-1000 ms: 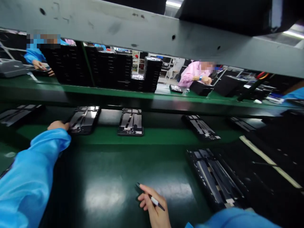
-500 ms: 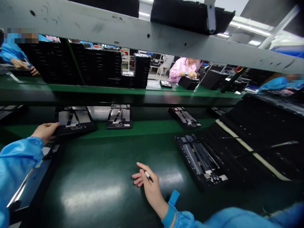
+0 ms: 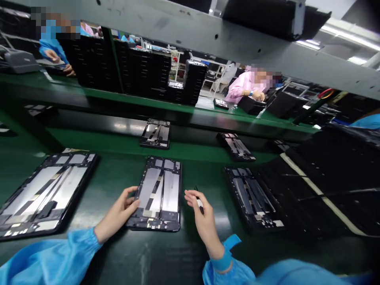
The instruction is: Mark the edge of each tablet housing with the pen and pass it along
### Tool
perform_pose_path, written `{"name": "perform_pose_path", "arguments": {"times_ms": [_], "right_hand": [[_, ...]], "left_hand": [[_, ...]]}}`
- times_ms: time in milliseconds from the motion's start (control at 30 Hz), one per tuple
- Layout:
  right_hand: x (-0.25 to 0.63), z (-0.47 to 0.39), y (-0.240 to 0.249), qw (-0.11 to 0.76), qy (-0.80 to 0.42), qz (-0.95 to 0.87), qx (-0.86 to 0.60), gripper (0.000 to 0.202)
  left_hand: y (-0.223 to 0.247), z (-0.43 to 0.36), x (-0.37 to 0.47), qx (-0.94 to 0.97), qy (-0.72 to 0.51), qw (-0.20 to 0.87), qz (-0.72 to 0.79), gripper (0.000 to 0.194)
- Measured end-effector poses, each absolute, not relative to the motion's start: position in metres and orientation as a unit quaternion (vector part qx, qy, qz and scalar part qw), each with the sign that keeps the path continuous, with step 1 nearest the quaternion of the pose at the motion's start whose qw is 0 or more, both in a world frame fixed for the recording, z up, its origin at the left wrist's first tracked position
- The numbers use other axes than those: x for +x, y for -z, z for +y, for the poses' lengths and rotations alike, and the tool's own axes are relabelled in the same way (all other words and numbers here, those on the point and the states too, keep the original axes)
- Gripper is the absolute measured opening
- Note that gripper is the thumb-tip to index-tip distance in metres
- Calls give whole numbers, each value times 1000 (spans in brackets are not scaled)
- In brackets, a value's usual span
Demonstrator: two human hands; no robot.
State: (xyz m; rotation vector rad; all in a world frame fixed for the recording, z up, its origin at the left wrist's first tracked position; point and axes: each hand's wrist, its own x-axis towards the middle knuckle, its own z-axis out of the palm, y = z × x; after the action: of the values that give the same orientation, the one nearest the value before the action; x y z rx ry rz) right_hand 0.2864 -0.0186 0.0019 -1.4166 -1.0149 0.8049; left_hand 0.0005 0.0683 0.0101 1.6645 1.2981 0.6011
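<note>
My left hand (image 3: 120, 209) grips the left edge of an opened tablet (image 3: 154, 198) that lies on the green bench in front of me. Flat silver plates and dark ribbon cables show inside its black frame. Just right of this tablet is my right hand (image 3: 202, 208), fingers curled around a slim black-and-white pen-like tool (image 3: 199, 204); its exact kind is unclear. A second opened tablet (image 3: 47, 194) lies to the left of my left hand. Another tablet (image 3: 252, 198) rests to the right, beside a black covering.
Along the back strip lie more tablets, one at the middle (image 3: 156, 133) and one further right (image 3: 236, 147). A grey beam (image 3: 166, 31) crosses overhead. Black tray stacks (image 3: 142, 71) stand on the far shelf. A black sheet (image 3: 332, 190) fills the right; co-workers sit beyond.
My left hand has brought a tablet from the back left to the bench's middle. My right hand has moved slightly right and up, still with the tool. The view has turned left.
</note>
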Motion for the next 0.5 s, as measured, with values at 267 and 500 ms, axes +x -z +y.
{"name": "perform_pose_path", "arguments": {"times_ms": [267, 500], "right_hand": [[304, -74, 10, 399, -385, -546, -627, 73], [326, -72, -1, 403, -360, -538, -647, 56]], "left_hand": [[-5, 38, -29, 830, -159, 361, 394, 66], [4, 9, -2, 850, -150, 278, 421, 65]]}}
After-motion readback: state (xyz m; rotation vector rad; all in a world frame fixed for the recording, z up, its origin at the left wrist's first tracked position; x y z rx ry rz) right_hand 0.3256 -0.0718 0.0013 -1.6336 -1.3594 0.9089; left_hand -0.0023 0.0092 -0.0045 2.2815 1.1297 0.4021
